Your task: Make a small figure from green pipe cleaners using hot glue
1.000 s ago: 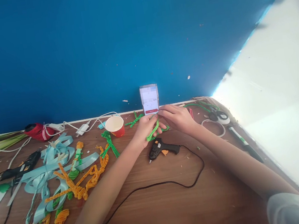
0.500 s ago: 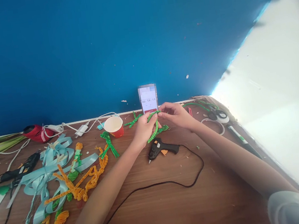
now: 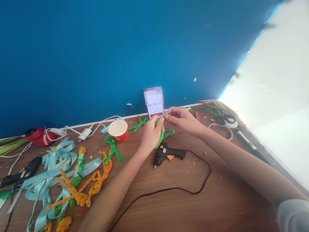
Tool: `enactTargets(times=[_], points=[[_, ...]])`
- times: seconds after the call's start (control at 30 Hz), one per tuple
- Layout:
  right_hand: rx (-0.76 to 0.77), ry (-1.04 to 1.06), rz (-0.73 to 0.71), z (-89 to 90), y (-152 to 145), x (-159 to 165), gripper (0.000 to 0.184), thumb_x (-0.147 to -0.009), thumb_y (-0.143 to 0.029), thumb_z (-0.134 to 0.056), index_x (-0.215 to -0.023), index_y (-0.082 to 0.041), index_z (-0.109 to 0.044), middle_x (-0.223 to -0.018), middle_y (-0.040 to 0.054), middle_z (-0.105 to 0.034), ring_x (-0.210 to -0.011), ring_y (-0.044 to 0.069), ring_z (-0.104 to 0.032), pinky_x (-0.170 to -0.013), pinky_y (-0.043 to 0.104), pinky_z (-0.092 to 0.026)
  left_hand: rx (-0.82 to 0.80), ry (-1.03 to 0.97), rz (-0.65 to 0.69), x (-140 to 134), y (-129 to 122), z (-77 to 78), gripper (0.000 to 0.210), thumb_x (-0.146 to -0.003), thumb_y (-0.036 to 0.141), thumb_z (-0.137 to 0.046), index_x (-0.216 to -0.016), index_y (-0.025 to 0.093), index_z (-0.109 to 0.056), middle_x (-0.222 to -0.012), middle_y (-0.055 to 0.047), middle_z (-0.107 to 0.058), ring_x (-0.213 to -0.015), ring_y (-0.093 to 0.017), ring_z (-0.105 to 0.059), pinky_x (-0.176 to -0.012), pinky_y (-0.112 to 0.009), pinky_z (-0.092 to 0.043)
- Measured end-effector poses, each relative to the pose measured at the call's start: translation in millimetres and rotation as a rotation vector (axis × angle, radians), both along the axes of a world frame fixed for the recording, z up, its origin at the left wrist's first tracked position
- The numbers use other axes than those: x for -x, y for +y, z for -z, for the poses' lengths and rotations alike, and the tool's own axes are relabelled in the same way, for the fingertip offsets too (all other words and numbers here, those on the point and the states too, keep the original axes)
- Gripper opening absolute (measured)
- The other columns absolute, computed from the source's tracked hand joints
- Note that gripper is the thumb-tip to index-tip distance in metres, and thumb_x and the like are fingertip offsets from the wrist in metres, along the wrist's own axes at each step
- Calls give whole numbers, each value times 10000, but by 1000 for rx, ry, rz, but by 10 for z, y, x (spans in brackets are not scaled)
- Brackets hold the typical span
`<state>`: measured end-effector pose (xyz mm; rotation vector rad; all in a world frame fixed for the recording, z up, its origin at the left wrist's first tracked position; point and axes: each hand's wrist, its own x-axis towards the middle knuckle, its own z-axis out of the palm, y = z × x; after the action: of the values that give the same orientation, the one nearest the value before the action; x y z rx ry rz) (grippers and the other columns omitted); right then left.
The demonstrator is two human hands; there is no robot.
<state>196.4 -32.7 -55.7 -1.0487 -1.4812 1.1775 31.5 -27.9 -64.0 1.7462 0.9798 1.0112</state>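
Both my hands meet above the table in front of a propped-up phone (image 3: 155, 102). My left hand (image 3: 150, 133) is closed on a fuzzy green pipe cleaner (image 3: 159, 140), part of which hangs below the fingers. The fingertips of my right hand (image 3: 182, 119) pinch the same pipe cleaner near its upper end; the exact grip is partly hidden. Just beneath my hands lies a black glue gun (image 3: 164, 153), its nozzle pointing down and left. Another twisted green pipe cleaner piece (image 3: 170, 133) shows behind my left hand.
Left of my hands are a red paper cup (image 3: 119, 131), a green pipe cleaner figure (image 3: 113, 149), orange pipe cleaner pieces (image 3: 81, 196) and light blue ribbon (image 3: 40, 179). A second glue gun (image 3: 20, 173) lies further left. The black cable (image 3: 165, 190) crosses the table. Scissors (image 3: 227, 120) lie at right.
My hands stay together on the green pipe cleaner; its hanging part is now more covered by my left hand. The whole view has shifted slightly.
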Motion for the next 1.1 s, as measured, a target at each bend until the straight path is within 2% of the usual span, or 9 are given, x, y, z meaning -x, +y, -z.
enactTargets(times=[0.13,0.27,0.53,0.73,0.83,1.0,1.1], points=[[8,12,-8,36,4,22,304,-803,-477,-673,-873,-197,-579,-661,-39,-535,-558,96,-463,-518,240,-379,98,-77,9,-5,-11,10,331,-968,438,-397,-791,181,-508,-569,49,-499,-441,-57,-412,-475,-193,-331],[51,40,10,45,0,41,300,-792,-460,-680,-868,-190,-573,-611,-52,-525,-526,93,-470,-501,235,-368,151,-136,20,-14,-18,19,326,-962,450,-405,-821,178,-516,-582,44,-523,-387,-44,-375,-393,-189,-277],[84,112,32,41,6,49,267,-771,-420,-698,-847,-186,-594,-601,-47,-544,-530,92,-487,-506,231,-386,206,-160,59,-24,-16,9,316,-963,464,-398,-902,177,-517,-532,40,-553,-360,-44,-362,-373,-166,-240],[-68,17,39,162,44,30,256,-812,-425,-677,-899,-187,-637,-795,18,-663,-616,113,-558,-563,254,-452,144,-112,-35,-9,7,46,342,-955,449,-410,-775,174,-501,-525,44,-504,-415,-48,-383,-429,-171,-291],[-141,-78,71,198,30,31,223,-846,-399,-646,-920,-188,-646,-802,33,-680,-673,146,-614,-596,274,-485,126,-84,-72,-3,28,73,364,-947,449,-418,-721,171,-485,-520,43,-468,-434,-57,-388,-437,-183,-288],[-235,-207,169,152,-36,61,178,-874,-353,-617,-948,-195,-651,-824,48,-719,-753,186,-681,-694,316,-530,158,-89,-95,10,61,88,331,-937,443,-429,-771,171,-518,-502,64,-405,-423,-61,-364,-428,-189,-257],[-308,-308,169,92,-65,73,172,-870,-321,-626,-992,-204,-658,-894,54,-736,-799,188,-688,-695,301,-526,196,-97,-88,14,72,91,316,-934,432,-428,-783,171,-520,-510,71,-377,-413,-58,-345,-417,-189,-235]])
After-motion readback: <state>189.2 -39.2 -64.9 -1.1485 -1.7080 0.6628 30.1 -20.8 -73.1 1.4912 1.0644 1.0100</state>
